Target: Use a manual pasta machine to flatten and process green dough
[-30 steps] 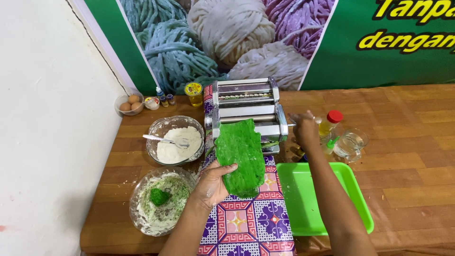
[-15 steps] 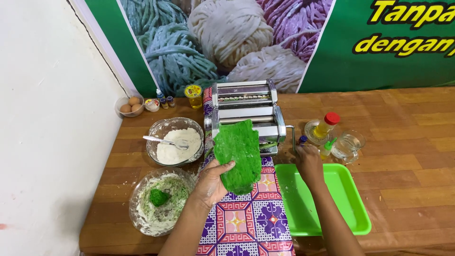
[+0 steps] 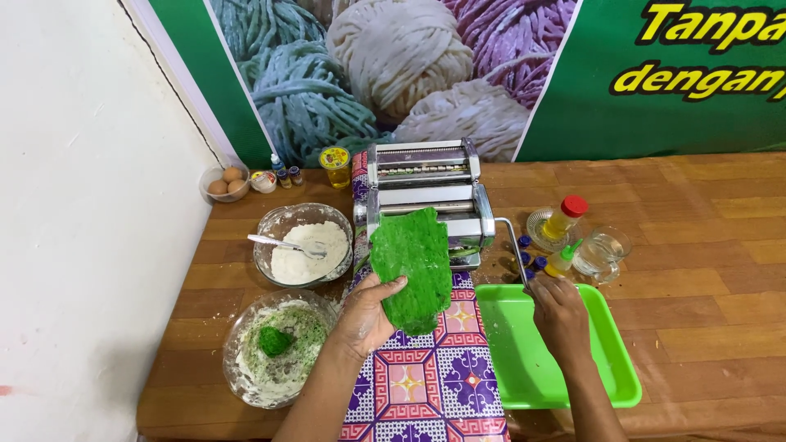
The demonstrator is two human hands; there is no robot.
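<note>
Green dough sheet point(image 3: 412, 266): rough-edged, hanging from pasta machine point(image 3: 426, 196), left hand point(image 3: 368, 315) cupped under it. Right hand point(image 3: 559, 315) closed on crank handle point(image 3: 516, 250), probably; grip end hidden.

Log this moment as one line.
left hand: supports green dough sheet | right hand: on crank handle | pasta machine: dough hanging out
</note>
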